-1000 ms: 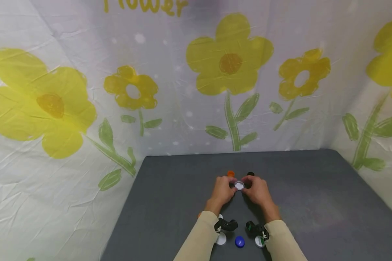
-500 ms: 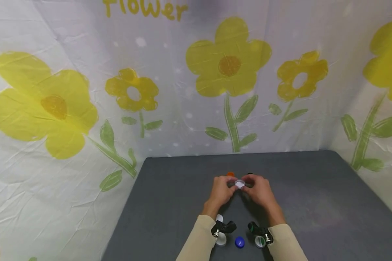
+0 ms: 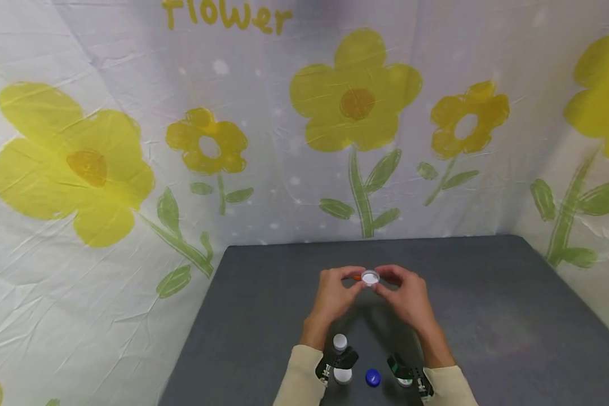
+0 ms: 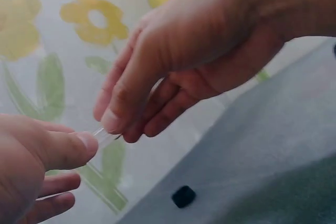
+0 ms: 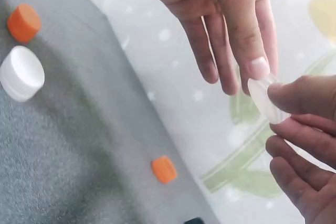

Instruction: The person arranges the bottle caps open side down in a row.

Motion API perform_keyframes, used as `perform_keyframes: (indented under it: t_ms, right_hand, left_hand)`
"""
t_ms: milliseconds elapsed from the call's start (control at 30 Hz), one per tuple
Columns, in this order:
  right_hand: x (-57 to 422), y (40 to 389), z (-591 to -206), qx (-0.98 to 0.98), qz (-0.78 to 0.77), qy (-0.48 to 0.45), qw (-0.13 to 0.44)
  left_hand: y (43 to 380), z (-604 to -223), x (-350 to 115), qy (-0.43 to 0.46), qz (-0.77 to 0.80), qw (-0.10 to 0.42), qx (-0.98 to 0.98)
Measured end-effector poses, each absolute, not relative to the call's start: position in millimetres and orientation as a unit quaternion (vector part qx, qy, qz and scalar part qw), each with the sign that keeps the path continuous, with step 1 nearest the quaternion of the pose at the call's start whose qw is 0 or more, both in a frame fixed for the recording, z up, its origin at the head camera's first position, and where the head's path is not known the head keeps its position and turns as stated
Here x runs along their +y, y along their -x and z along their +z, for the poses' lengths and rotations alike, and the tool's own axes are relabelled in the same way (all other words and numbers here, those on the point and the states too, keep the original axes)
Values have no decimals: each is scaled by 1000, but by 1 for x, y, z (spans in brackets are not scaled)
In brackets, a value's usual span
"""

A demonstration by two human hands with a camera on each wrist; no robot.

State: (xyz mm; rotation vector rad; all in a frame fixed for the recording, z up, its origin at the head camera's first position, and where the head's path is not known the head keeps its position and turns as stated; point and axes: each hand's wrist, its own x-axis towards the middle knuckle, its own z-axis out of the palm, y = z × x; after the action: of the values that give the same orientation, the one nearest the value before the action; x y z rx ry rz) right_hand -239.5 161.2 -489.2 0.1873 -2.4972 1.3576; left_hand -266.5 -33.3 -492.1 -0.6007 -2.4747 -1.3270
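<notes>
Fingers (image 3: 354,269) of left hand (image 3: 332,293) and right hand (image 3: 407,296) are pinching a clear-rimmed white disc (image 3: 370,277), lower right of centre, over grey table (image 3: 264,310); flowered cloth (image 3: 284,180) is hanging behind. Face is pointing toward head camera, long axis (right-wrist view) slanting down-right.

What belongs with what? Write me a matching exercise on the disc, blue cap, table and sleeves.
Things:
1. disc
2. blue cap
3. table
4. sleeves

Place, colour or state:
A. beige
B. lying between the sleeves in the head view
C. pinched by the left hand and right hand
D. dark grey

Pairs: 1-C; 2-B; 3-D; 4-A
</notes>
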Motion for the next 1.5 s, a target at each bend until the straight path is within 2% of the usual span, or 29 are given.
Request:
perform_keyframes:
  t_ms: [300, 500, 800, 933, 1100, 1200, 1333, 1500]
  right_hand:
    - [154, 217, -483, -857, 482, -89, 160]
    - [151, 209, -489, -862, 481, -86, 133]
    - [150, 206, -495, -852, 506, -74, 110]
    - [150, 205, -493, -842, 529, -72, 83]
    - [149, 204, -490, -820, 569, -62, 23]
    - [148, 203, -489, -817, 574, -54, 10]
    - [146, 204, -490, -832, 549, -64, 48]
    - [145, 205, -490, -842, 506, -102, 157]
  left_hand:
    - [245, -478, -49, 221, -465, 109, -851]
    - [232, -482, -58, 220, -449, 87, -861]
    - [225, -492, -68, 231, -485, 126, -834]
    - [223, -495, -70, 239, -491, 121, -829]
    - [222, -499, -69, 250, -503, 115, -819]
    - [221, -500, -68, 240, -513, 103, -818]
    - [221, -499, -67, 221, -536, 99, -809]
    - [223, -497, -67, 184, -575, 107, -790]
